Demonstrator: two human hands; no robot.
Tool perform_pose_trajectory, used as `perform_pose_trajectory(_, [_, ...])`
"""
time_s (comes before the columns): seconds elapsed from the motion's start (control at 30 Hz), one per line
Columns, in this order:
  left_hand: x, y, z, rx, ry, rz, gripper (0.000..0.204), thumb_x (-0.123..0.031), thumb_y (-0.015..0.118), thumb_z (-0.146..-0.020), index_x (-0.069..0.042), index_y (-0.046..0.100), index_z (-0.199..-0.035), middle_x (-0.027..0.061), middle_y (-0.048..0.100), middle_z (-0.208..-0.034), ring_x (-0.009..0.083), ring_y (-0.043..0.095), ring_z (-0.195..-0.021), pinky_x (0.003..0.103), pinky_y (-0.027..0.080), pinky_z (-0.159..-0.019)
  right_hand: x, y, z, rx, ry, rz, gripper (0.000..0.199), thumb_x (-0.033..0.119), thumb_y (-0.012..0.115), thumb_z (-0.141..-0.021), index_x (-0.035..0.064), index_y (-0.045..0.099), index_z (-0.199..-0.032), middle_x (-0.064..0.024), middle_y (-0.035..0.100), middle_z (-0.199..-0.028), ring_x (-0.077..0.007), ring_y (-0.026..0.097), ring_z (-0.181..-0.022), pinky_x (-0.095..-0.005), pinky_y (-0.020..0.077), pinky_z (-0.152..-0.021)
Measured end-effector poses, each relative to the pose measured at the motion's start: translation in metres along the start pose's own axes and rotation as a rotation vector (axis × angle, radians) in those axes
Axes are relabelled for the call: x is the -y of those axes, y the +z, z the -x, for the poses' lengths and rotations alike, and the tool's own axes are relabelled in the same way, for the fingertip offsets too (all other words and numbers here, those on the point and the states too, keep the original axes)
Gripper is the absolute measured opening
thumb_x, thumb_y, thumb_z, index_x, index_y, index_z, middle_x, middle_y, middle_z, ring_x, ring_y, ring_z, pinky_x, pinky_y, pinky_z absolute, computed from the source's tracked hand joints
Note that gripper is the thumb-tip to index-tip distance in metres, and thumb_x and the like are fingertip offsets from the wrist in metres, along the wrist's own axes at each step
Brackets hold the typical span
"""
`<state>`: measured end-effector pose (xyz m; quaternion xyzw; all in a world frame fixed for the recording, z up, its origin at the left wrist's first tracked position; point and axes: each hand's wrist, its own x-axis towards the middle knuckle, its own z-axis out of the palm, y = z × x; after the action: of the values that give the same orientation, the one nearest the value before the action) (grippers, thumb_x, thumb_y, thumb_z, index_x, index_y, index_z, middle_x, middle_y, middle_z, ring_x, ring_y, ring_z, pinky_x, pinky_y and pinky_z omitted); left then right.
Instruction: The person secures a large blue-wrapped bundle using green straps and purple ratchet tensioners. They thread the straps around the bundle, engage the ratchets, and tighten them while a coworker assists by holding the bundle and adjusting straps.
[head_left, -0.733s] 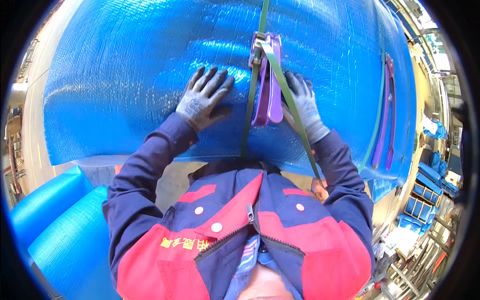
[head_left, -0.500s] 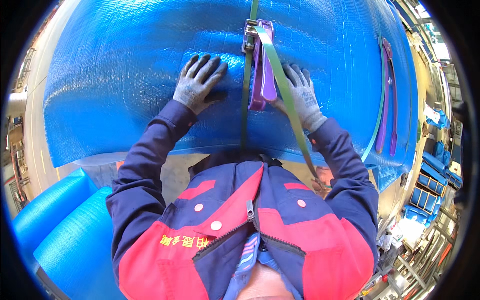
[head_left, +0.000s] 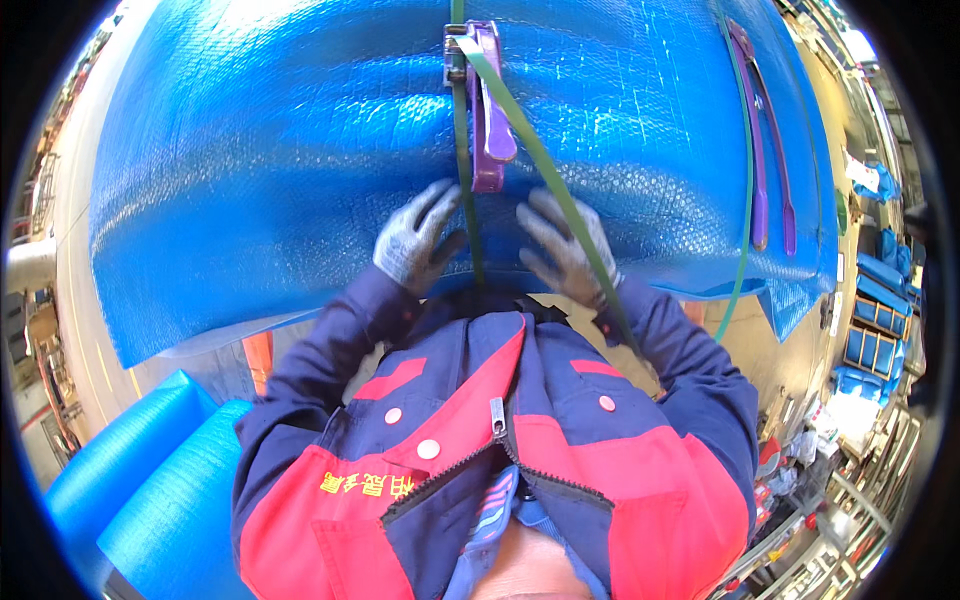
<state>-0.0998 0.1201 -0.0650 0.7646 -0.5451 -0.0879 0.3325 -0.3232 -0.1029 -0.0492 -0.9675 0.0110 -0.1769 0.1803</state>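
Left hand [head_left: 413, 238] and right hand [head_left: 566, 248] sit apart — fingers loosely spread — low over the blue wrap [head_left: 270, 200]; the purple tool [head_left: 494, 130] lies there just beyond; a green strap [head_left: 534, 143] crosses before the right hand.

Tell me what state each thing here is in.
Left hand in grey glove: open, holding nothing
Right hand in grey glove: open, fingers spread
Central purple long-handled tool: unheld
Rightmost purple long-handled tool: unheld, handle ends apart
Slanting flat green strap: crossing over right hand
Blue bubble-textured sheet: creased
Navy-and-red cloth jacket: partly unzipped
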Motion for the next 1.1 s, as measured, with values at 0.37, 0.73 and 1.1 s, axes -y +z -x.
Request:
perform_pose_trajectory(0.37, [0.008, 0.066, -0.031, 0.045, -0.565, 0.63, 0.015, -0.007, 0.054, -0.105, -0.004, 0.064, -0.115, 0.0049, 0.062, -0.076, 0.0137, 0.062, -0.064, 0.033, 0.049, -0.055, 0.026, 0.036, 0.049, 0.216, 0.556, -0.315, 0.037, 0.029, 0.073, -0.095, 0.0087, 0.069, -0.125, -0.0163, 0.072, -0.116, -0.0382, 0.069, -0.106, -0.0463, 0.0552, -0.091])
perform_pose_trajectory(0.73, [0.045, 0.107, -0.042, -0.03, -0.493, 0.747, 0.025, -0.005, 0.064, -0.101, -0.003, 0.065, -0.127, 0.0022, 0.07, -0.106, 0.0127, 0.068, -0.096, 0.032, 0.059, -0.084, 0.026, 0.056, -0.119, -0.258, 0.814, -0.903, 0.037, 0.032, 0.071, -0.101, -0.0038, 0.062, -0.105, -0.0223, 0.067, -0.086, -0.0266, 0.068, -0.079, -0.0406, 0.0536, -0.072])
perform_pose_trajectory(1.1, [-0.023, -0.018, -0.062, -0.197, -0.198, -0.004, 0.069, -0.04, 0.075, -0.09, 0.0, 0.055, -0.142, 0.0263, 0.062, -0.132, 0.0431, 0.062, -0.121, 0.051, 0.05, -0.102, 0.024, -0.047, -0.134, -0.226, 0.206, -0.164, 0.071, 0.038, 0.085, -0.085, 0.0049, 0.057, -0.141, -0.0181, 0.065, -0.131, -0.0384, 0.065, -0.119, -0.0483, 0.0511, -0.103])
